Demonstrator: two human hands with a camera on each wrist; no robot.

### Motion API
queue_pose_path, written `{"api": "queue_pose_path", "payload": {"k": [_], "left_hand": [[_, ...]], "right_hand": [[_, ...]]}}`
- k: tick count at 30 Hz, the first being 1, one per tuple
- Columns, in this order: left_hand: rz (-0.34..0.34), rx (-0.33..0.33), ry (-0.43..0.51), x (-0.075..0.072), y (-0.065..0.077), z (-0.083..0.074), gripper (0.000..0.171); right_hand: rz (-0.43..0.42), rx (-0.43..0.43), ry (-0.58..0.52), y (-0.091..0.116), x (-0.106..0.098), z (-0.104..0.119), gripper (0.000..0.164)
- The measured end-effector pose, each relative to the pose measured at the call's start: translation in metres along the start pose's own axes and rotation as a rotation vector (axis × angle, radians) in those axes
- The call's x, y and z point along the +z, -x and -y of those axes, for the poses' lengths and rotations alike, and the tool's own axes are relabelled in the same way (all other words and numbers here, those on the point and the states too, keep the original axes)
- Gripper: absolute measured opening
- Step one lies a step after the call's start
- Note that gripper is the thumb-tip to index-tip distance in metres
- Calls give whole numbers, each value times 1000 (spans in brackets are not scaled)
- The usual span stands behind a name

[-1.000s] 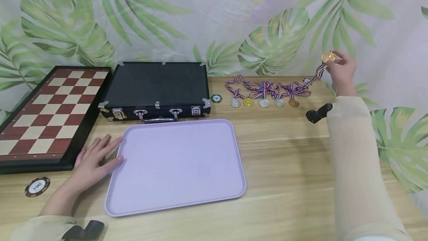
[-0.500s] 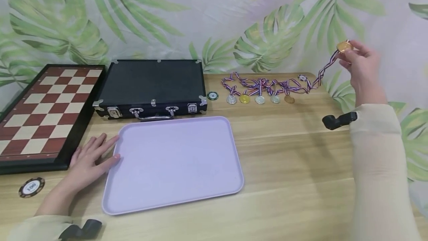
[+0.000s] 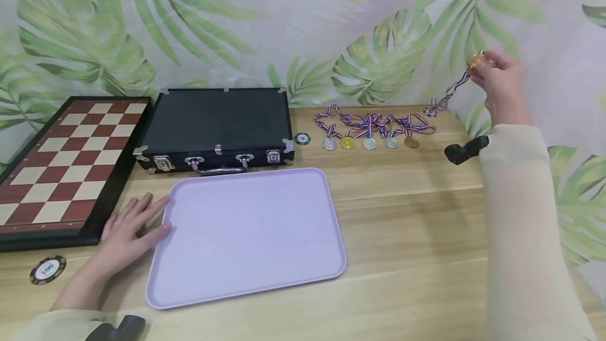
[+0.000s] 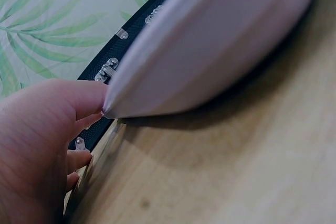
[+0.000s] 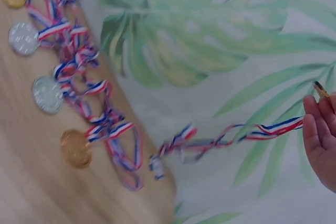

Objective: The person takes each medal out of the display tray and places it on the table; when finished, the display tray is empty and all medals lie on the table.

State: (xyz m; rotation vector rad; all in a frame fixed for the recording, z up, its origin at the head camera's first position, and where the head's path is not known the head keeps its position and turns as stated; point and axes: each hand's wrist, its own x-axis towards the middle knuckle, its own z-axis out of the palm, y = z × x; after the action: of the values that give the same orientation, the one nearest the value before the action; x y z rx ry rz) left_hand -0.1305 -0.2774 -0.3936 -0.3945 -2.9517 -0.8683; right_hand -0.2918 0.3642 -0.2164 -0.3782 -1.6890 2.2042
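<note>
My right hand (image 3: 504,86) pinches a gold medal (image 3: 476,59) between thumb and fingers, raised over the back right corner of the table. From it a red, white and blue ribbon (image 3: 455,87) trails down to a poker chip (image 3: 430,112) at that corner. Left of the chip lies a row of several gold, silver and bronze medals, among them a bronze medal (image 5: 76,148), their ribbons (image 5: 73,72) tangled behind them. My left hand (image 3: 124,236) has its fingers spread, with fingertips at the left rim of a lilac tray (image 3: 246,236). The left wrist view shows them against the tray's edge.
A black case (image 3: 218,120) with metal latches stands behind the tray. To the left lies a chessboard (image 3: 71,157), with a 100 poker chip (image 3: 48,270) in front of it. A green-edged chip (image 3: 302,138) lies right of the case. Leaf-print cloth (image 3: 303,25) hangs behind the table.
My right hand has moved right and up with the gold medal, then slightly back left, its ribbon swinging along. My left hand stays at the tray's rim.
</note>
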Motion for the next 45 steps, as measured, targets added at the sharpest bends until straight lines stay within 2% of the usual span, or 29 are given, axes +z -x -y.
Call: {"api": "queue_pose_path", "payload": {"k": [6, 8, 16, 18, 23, 25, 31, 37, 40, 45], "left_hand": [[-1, -6, 0, 1, -1, -1, 58], [5, -11, 2, 1, -1, -1, 58], [-4, -7, 13, 0, 0, -2, 58], [-7, -5, 11, 0, 0, -1, 58], [-2, -12, 3, 1, 0, -1, 58], [0, -14, 1, 1, 0, -1, 59], [-6, -13, -4, 0, 0, -2, 59], [-1, -23, -10, -1, -1, -3, 59], [1, -24, -9, -1, 0, -3, 59], [-2, -18, -9, 0, 0, -2, 59]], "right_hand": [[45, 149, 274, -2, -22, -48, 54], [68, 171, 354, -1, -30, -64, 54], [182, 155, 457, -4, -45, -104, 52], [192, 146, 490, -12, -54, -118, 47], [187, 129, 666, -9, -58, -138, 40], [182, 129, 741, 1, -54, -138, 46], [145, 81, 866, 2, -58, -150, 42], [76, 64, 873, 5, -59, -155, 48], [76, 49, 901, 8, -57, -157, 53], [105, -7, 1009, 15, -52, -159, 58]]}}
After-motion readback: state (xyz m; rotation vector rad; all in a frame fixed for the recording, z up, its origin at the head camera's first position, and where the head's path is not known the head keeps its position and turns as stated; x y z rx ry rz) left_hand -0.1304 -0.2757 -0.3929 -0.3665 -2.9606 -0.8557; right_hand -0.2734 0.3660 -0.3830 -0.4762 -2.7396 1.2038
